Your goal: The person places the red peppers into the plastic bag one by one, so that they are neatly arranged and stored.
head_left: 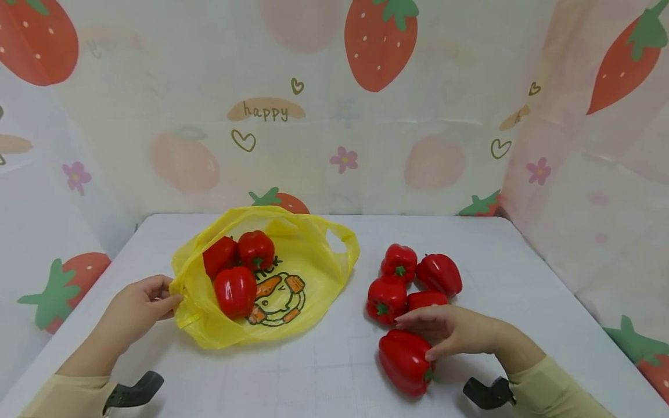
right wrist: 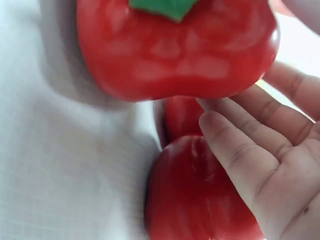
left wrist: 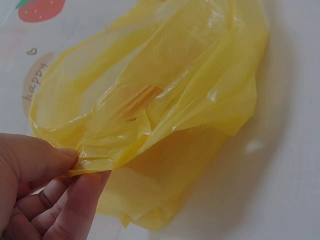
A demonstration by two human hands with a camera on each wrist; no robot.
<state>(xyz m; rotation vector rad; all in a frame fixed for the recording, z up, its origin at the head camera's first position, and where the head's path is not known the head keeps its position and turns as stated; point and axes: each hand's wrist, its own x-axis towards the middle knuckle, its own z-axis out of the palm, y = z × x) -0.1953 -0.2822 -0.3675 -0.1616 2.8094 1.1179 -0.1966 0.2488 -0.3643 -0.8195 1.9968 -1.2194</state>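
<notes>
My left hand [head_left: 140, 305] pinches the rim of a yellow plastic bag [head_left: 324, 281] between thumb and fingers. The left wrist view shows the pinched edge of the bag [left wrist: 200, 95] close up. Inside the bag lie three red bell peppers [head_left: 235, 292], its mouth facing me. On the right, my right hand [head_left: 460, 330] is spread just behind the nearest bell pepper [head_left: 403, 361], thumb at its stem-end side. In the right wrist view the fingers are nearly straight between this pepper [right wrist: 175, 60] and another bell pepper [right wrist: 195, 195]; contact is hard to tell.
Several more red bell peppers [head_left: 440, 275] are clustered behind my right hand. The white table [head_left: 313, 377] meets a strawberry-print cloth [head_left: 313, 162] at the back and sides. The bag's loop handle [head_left: 342, 235] points toward the peppers.
</notes>
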